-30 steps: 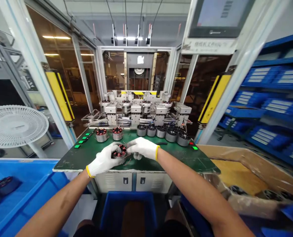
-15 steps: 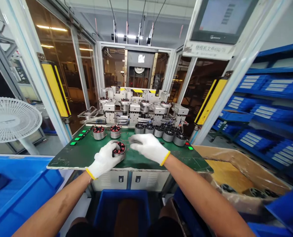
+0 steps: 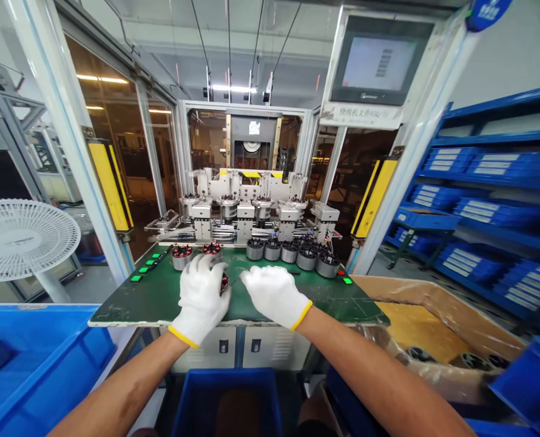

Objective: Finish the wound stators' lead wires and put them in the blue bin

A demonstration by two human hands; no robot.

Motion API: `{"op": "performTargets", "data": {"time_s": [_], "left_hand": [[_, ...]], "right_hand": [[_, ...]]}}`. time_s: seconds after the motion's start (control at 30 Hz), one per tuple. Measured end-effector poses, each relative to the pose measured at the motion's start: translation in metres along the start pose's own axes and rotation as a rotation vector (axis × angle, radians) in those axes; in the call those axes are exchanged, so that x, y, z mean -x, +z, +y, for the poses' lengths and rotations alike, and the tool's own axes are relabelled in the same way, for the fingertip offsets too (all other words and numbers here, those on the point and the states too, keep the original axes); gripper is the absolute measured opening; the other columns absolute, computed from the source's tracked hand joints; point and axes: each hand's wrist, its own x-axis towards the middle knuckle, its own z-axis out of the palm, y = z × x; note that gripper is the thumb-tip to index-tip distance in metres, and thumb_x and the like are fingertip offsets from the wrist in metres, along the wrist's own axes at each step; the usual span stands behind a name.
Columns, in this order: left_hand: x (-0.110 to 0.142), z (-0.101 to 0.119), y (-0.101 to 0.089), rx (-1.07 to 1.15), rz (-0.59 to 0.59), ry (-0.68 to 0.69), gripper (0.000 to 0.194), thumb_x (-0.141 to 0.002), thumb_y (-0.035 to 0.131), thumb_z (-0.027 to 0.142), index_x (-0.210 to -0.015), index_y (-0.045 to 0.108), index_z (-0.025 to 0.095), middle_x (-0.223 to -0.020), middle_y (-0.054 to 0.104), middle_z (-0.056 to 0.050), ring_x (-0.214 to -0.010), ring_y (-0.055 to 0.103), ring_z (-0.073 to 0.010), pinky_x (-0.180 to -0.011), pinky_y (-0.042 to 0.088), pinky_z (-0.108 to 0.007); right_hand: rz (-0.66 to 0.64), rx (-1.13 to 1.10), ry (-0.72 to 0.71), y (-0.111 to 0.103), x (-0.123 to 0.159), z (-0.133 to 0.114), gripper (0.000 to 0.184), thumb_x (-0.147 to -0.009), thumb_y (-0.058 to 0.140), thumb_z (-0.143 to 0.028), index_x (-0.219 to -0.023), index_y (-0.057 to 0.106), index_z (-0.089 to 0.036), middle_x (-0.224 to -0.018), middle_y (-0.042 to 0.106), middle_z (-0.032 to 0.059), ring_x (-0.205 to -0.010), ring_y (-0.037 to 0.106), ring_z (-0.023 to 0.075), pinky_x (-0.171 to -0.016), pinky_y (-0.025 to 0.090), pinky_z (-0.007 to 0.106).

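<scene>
My left hand (image 3: pixel 201 297), in a white knit glove with a yellow cuff, grips a stator with red windings (image 3: pixel 225 282) on the green work surface (image 3: pixel 124 309). The glove hides most of that stator. My right hand (image 3: pixel 275 296), gloved the same way, sits just to its right, fingertips close to it. A thin wire may run between them, too fine to be sure. Behind my hands stand two wound stators (image 3: pixel 181 258) and a row of several unwound metal stators (image 3: pixel 289 252).
A winding machine (image 3: pixel 245 212) stands behind the bench between yellow light curtains (image 3: pixel 374 197). A plastic-lined cardboard box (image 3: pixel 434 309) holding stators is at right, a blue crate (image 3: pixel 33 364) at left, another blue crate (image 3: pixel 227 406) in front, and blue-binned shelves (image 3: pixel 488 182) further right.
My left hand has closed further over the stator, covering more of it. My right hand has drawn back slightly to the right. The whole view has tilted, showing more above the machine.
</scene>
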Motion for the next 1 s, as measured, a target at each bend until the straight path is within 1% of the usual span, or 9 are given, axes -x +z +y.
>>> {"op": "performTargets", "data": {"time_s": [0.1,0.17,0.4,0.57,0.7,0.77,0.83,0.93,1.0], "left_hand": [[-0.009,0.001,-0.003,0.157,-0.191,0.108,0.018,-0.081,0.051,0.028,-0.09,0.065,0.022,-0.097,0.063,-0.008,-0.098,0.054,-0.025,-0.087,0.041,-0.038],[-0.013,-0.004,-0.003,0.252,-0.258,0.097,0.018,-0.083,0.049,0.026,-0.086,0.066,0.023,-0.094,0.064,-0.006,-0.092,0.056,-0.0222,-0.083,0.043,-0.034],[-0.01,-0.013,0.006,0.491,-0.165,0.128,0.019,-0.084,0.048,0.025,-0.089,0.066,0.022,-0.095,0.067,-0.004,-0.093,0.058,-0.0203,-0.082,0.045,-0.033],[-0.006,-0.013,0.009,0.497,-0.152,0.114,0.02,-0.084,0.047,0.024,-0.09,0.066,0.022,-0.094,0.068,-0.004,-0.091,0.059,-0.0201,-0.083,0.045,-0.033],[-0.005,-0.012,0.009,0.445,-0.152,0.097,0.018,-0.084,0.045,0.023,-0.085,0.063,0.021,-0.091,0.067,-0.005,-0.087,0.058,-0.0193,-0.08,0.044,-0.032],[-0.004,-0.013,0.008,0.431,-0.167,0.087,0.016,-0.083,0.045,0.023,-0.08,0.06,0.02,-0.085,0.065,-0.005,-0.08,0.058,-0.0188,-0.075,0.044,-0.031],[-0.004,-0.014,0.008,0.446,-0.193,0.093,0.017,-0.085,0.044,0.026,-0.08,0.06,0.02,-0.083,0.065,-0.005,-0.078,0.058,-0.0187,-0.074,0.044,-0.032],[-0.004,-0.015,0.008,0.483,-0.232,0.076,0.022,-0.087,0.044,0.033,-0.091,0.062,0.02,-0.094,0.066,-0.005,-0.089,0.059,-0.0204,-0.081,0.045,-0.034],[-0.005,-0.015,0.009,0.507,-0.248,0.052,0.025,-0.087,0.044,0.036,-0.094,0.063,0.021,-0.098,0.067,-0.005,-0.093,0.06,-0.0212,-0.084,0.046,-0.035]], "right_hand": [[0.037,0.034,0.046,0.0,-0.005,-0.001,0.02,-0.092,0.033,-0.015,-0.088,0.052,-0.018,-0.078,0.056,0.0069,-0.071,0.06,0.0255,-0.056,0.038,0.031],[0.035,0.027,0.053,0.0,-0.007,0.001,0.017,-0.091,0.035,-0.015,-0.087,0.051,-0.019,-0.077,0.055,0.0063,-0.07,0.06,0.0253,-0.055,0.039,0.031],[0.049,-0.013,0.046,-0.001,0.0,-0.013,0.011,-0.086,0.041,-0.015,-0.086,0.052,-0.018,-0.076,0.056,0.0066,-0.068,0.06,0.0252,-0.056,0.042,0.032],[0.053,0.006,-0.054,-0.001,0.007,-0.024,0.011,-0.081,0.044,-0.014,-0.087,0.053,-0.016,-0.073,0.055,0.0073,-0.064,0.058,0.0257,-0.053,0.041,0.032],[0.122,0.04,-0.104,-0.007,0.002,-0.02,0.018,-0.087,0.038,-0.015,-0.094,0.054,-0.016,-0.076,0.056,0.0086,-0.067,0.058,0.0251,-0.054,0.04,0.033],[0.131,-0.021,-0.071,-0.009,-0.008,-0.015,0.02,-0.092,0.035,-0.018,-0.094,0.055,-0.017,-0.08,0.058,0.0077,-0.07,0.059,0.0234,-0.057,0.041,0.032],[0.11,-0.127,0.012,-0.004,-0.021,-0.008,0.021,-0.095,0.036,-0.025,-0.095,0.056,-0.019,-0.085,0.061,0.0061,-0.074,0.061,0.0221,-0.06,0.042,0.03],[0.023,-0.261,0.162,0.014,-0.034,0.001,0.026,-0.095,0.038,-0.034,-0.094,0.06,-0.02,-0.091,0.065,0.005,-0.077,0.063,0.0215,-0.064,0.045,0.03],[-0.06,-0.297,0.199,0.026,-0.032,0.0,0.026,-0.093,0.041,-0.034,-0.09,0.062,-0.019,-0.089,0.067,0.0063,-0.078,0.064,0.0223,-0.065,0.045,0.03]]}}
